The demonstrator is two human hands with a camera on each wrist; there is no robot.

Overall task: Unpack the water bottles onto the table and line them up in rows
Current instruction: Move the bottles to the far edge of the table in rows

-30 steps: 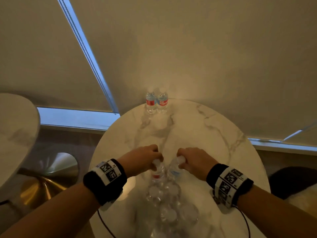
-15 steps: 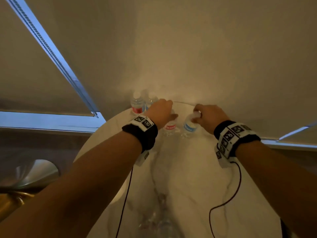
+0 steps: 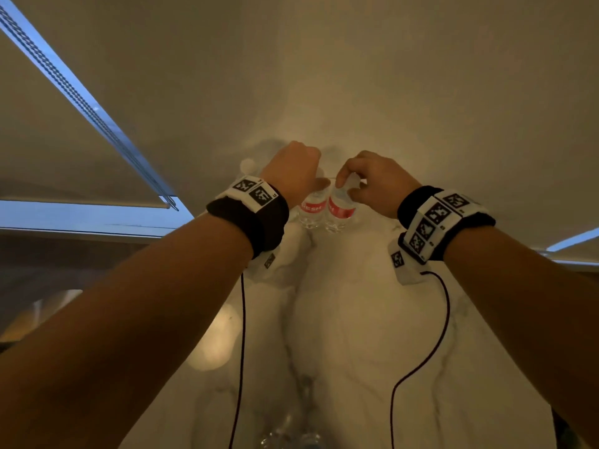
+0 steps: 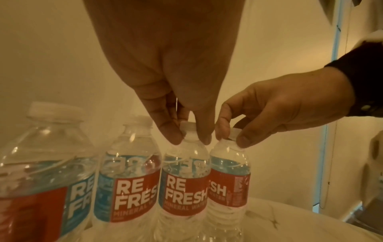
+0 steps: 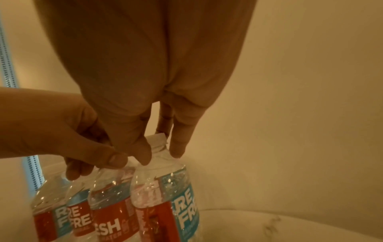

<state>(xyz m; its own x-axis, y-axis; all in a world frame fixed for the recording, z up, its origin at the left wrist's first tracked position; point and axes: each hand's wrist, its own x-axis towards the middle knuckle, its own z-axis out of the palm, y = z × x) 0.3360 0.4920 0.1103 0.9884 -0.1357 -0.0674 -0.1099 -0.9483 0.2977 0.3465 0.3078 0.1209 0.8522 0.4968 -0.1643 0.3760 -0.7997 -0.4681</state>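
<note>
Left hand [image 4: 165, 91] pinches the cap of the third bottle [image 4: 183, 183]; right hand [image 4: 275, 106] pinches the fourth bottle [image 4: 229, 185], touching it. Both stand at the marble table's [image 3: 356, 319] twelve o'clock edge, extending the row; neck grips likely steady placement.

Red-and-blue bottle labels [image 4: 182, 193], white-marble table [image 3: 356, 319]

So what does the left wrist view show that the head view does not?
Only the left wrist view shows four bottles in a row, the two left ones untouched, and REFRESH labels readable. Only the head view shows both forearms, wristbands, cables and the table. Both show the left hand and right hand pinching caps of two touching bottles.
</note>
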